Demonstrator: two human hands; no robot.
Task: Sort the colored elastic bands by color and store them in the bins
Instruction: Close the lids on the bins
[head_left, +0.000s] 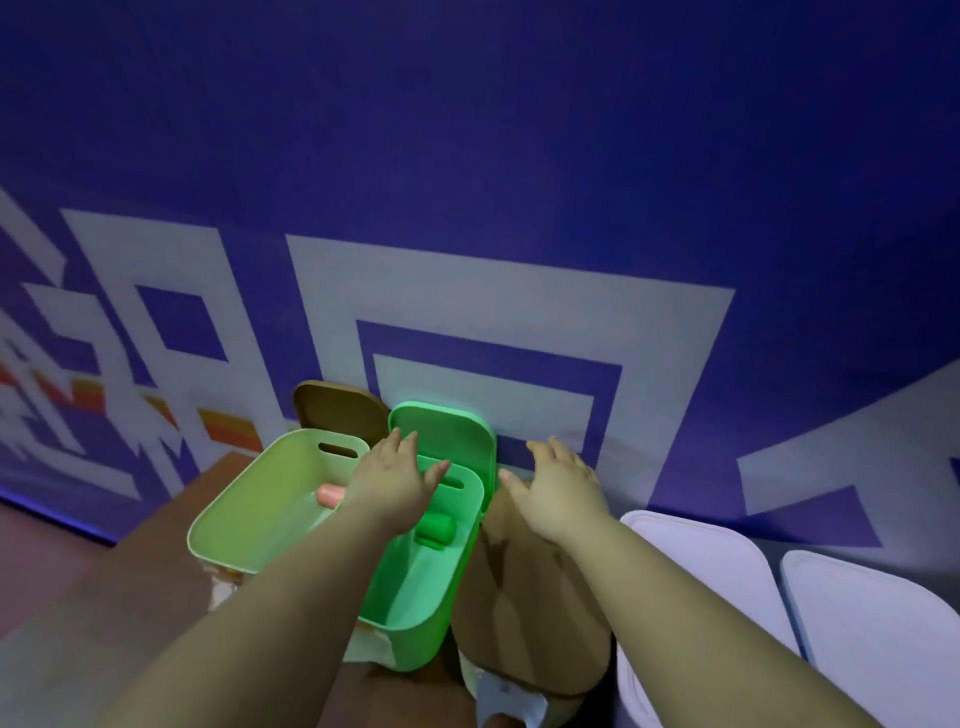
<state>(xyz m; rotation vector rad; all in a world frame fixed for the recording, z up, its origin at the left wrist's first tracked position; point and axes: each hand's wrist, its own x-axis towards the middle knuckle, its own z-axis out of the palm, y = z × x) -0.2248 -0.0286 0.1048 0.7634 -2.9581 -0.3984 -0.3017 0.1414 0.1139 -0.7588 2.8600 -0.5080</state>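
A purple wall (467, 130) with large white shapes fills the back. Against it stand two open bins: a pale green bin (249, 514) left of a bright green bin (415, 613), whose raised lid (447, 431) leans on the wall. Right of the bright bin lies a brown lid (535, 613), then two white lids (696, 571). The left hand (395, 483) hovers over the bright bin, fingers spread, holding nothing; a green band (436, 527) lies just below them. The right hand (561, 483), fingers spread, is over the brown lid. A pink band (328, 494) lies in the pale bin.
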